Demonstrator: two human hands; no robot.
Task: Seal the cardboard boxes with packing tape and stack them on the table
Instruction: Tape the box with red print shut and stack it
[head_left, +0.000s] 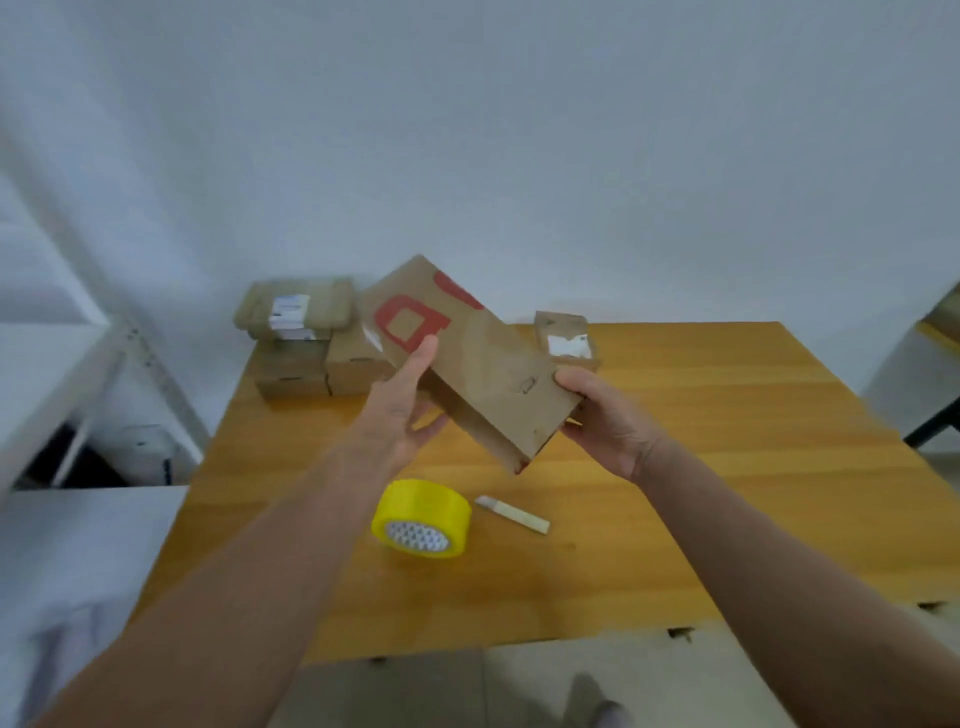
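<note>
You tilt a cardboard box (467, 364) above the table (727, 467), left hand (410, 400) straight-fingered against it, right hand (597, 410) gripping its end; next, probably set it down for taping.

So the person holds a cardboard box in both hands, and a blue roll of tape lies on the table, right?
Not blue: the head view shows the roll of tape is yellow. About the cardboard box you are right.
</note>
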